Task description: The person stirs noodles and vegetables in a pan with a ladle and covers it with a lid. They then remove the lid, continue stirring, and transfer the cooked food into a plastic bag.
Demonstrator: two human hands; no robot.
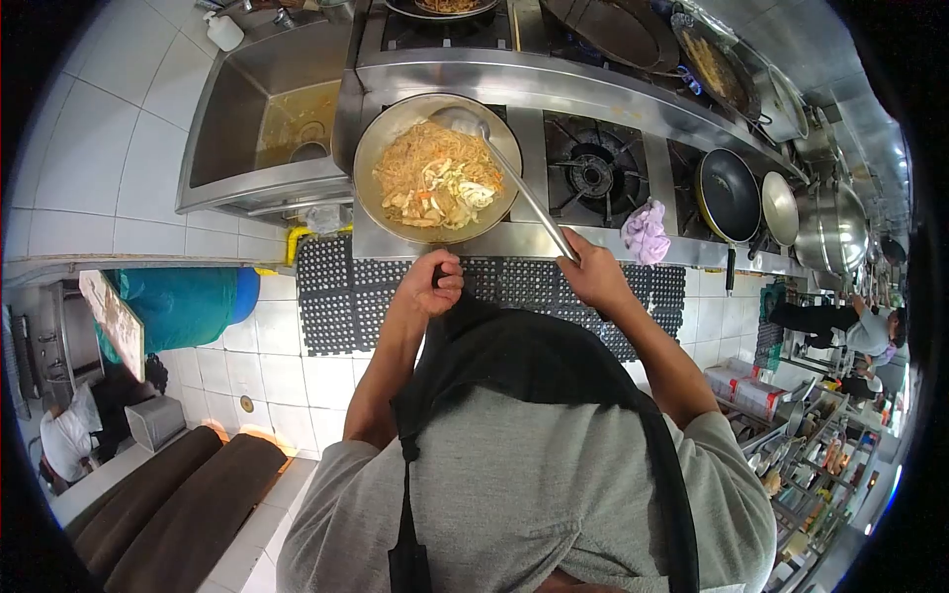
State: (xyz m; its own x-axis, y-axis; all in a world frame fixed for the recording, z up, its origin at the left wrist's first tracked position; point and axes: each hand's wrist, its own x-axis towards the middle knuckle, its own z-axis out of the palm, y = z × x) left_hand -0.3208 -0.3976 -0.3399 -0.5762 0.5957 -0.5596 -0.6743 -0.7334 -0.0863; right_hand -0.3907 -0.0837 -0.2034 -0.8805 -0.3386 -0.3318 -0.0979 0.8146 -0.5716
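Observation:
A wide pale wok (368,188) stands on the stove, filled with thin brown noodles (415,158). Pieces of cooked egg (474,191) and bits of vegetable lie over the noodles' near right side. My left hand (432,283) is closed in a fist at the wok's near edge, around its short dark handle, which my fingers mostly hide. My right hand (595,269) grips the end of a long metal ladle (529,194). Its bowl rests in the wok's far side, against the noodles.
To the left is a steel sink (227,128) with murky liquid. Right of the wok are a burner (593,173), a crumpled pink cloth (646,232) and a black frying pan (730,196). More pans sit behind. Other people (870,331) stand far right and lower left.

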